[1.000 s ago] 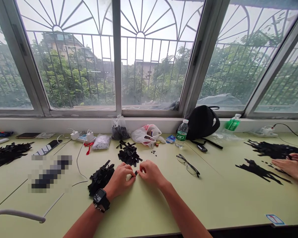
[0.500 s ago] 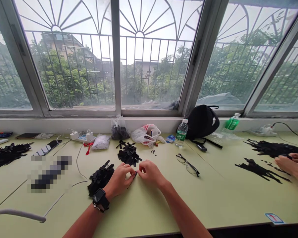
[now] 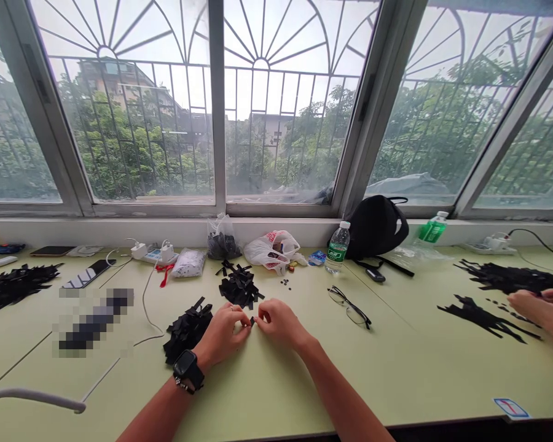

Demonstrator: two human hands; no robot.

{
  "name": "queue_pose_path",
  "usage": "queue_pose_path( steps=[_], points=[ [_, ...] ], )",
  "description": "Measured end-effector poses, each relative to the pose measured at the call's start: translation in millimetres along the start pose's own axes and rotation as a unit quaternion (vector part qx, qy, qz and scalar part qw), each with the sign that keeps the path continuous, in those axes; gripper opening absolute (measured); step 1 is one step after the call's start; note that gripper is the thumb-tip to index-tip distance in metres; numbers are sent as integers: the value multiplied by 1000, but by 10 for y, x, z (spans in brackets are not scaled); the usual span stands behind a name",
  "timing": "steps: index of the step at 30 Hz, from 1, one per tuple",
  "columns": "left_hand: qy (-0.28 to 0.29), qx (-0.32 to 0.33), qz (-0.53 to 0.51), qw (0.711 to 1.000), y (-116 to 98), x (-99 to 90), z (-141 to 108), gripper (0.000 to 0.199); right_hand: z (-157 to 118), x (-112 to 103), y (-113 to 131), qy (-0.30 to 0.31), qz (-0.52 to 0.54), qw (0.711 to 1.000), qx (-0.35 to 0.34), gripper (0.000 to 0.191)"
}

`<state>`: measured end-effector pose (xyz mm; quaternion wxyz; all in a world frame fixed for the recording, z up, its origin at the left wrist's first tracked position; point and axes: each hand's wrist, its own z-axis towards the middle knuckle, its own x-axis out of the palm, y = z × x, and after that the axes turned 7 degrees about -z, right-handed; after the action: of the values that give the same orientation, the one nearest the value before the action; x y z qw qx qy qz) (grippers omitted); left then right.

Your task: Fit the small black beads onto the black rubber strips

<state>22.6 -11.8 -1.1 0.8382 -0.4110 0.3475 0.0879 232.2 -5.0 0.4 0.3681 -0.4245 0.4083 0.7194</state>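
Note:
Close together over the pale green table [image 3: 276, 380], my left hand [image 3: 225, 331] and my right hand [image 3: 276, 322] both pinch a small black strip [image 3: 252, 320]. A dark watch is on my left wrist. Beside that hand lies a pile of black strips [image 3: 184, 331]. Another pile of black strips [image 3: 238, 286] sits just beyond my hands. Several tiny dark pieces [image 3: 286, 283] are scattered to the right of that far pile.
Eyeglasses [image 3: 350, 307] lie right of my hands, below a water bottle [image 3: 337, 247] and a black bag [image 3: 373, 227]. A white cable [image 3: 144, 301] crosses the left side. Another person's hands [image 3: 541, 307] are at far right, near black strips [image 3: 511, 277].
The black strip between my fingertips shows shorter and more upright than before. My hands have barely moved.

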Motion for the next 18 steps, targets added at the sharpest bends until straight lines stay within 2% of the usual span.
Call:
queue_pose_path(
  steps=[5, 9, 18],
  points=[
    [-10, 12, -10, 1000, -15, -17, -3, 26, -2, -23, 13, 3, 4, 1000, -1, 18],
    [10, 32, -38, 999, -17, -28, -5, 39, -8, -20, 6, 0, 12, 1000, -2, 18],
    [24, 38, -30, 999, -57, -30, -22, 31, 31, 13, -44, -13, 11, 1000, 1, 14]
  ],
)
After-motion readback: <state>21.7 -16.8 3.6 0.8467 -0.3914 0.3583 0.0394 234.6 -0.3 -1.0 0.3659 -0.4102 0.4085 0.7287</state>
